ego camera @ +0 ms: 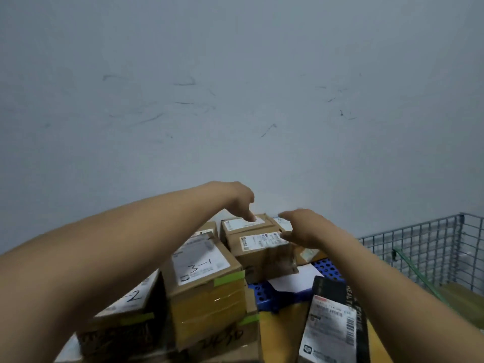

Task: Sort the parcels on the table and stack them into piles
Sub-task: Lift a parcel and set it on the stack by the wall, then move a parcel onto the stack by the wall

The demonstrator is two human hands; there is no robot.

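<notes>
Both bare arms reach from the lower edge toward a cluster of parcels at centre frame, below a scuffed pale wall (235, 87); the left hand (233, 197) hangs over the far box (233, 226), one straight digit pressing down on its white label, its other fingers hidden behind the hand, so whether they grip the box cannot be told; the right hand (305, 229) is spread wide and holds nothing, its thumb at the right end of the label on the front box (262, 254), contact unclear; that front box sits just below and against the far box, between the two hands; lower left of these stands the box marked 3-1 (207, 279), with green tape at its edge and yellow tape on its side, under the left forearm; further lower left is a box marked 2 (128, 307); a black parcel (331, 320) with a barcode label lies at lower centre-right beside the right forearm; a white sheet (290, 281) lies on a blue perforated surface (326, 265); a wire basket (419, 244) stands at right.
</notes>
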